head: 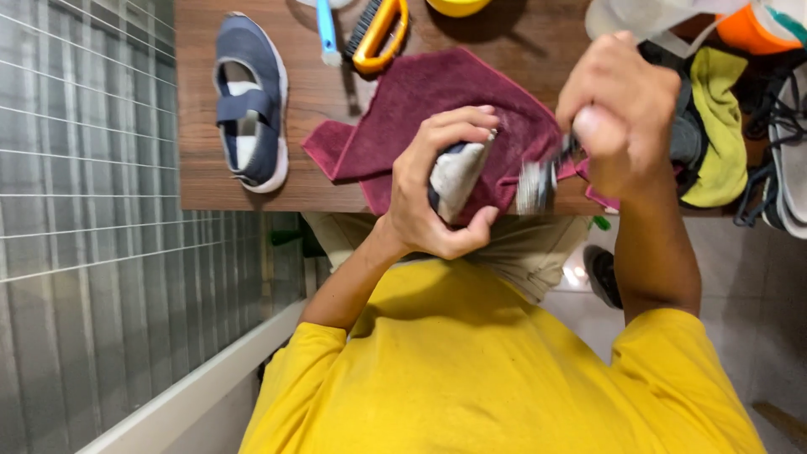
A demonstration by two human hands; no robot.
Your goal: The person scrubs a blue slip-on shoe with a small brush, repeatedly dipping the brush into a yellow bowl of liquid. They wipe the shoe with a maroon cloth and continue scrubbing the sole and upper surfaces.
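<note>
My left hand (437, 189) grips a navy shoe (456, 175), its pale sole turned up, above a maroon towel (437, 118) on the wooden table (202, 101). Close to the shoe's right side, my right hand (622, 109) is closed on a small brush (538, 181) whose blurred bristle head points down. The matching navy shoe (250, 101) lies flat on the table's left part, sole down.
A yellow-handled scrub brush (378, 34) and a blue-handled toothbrush (326, 29) lie at the table's far edge beside a yellow bowl (458, 7). A yellow-green cloth (719, 118) and dark straps sit at the right. A grey tiled wall (84, 210) runs along the left.
</note>
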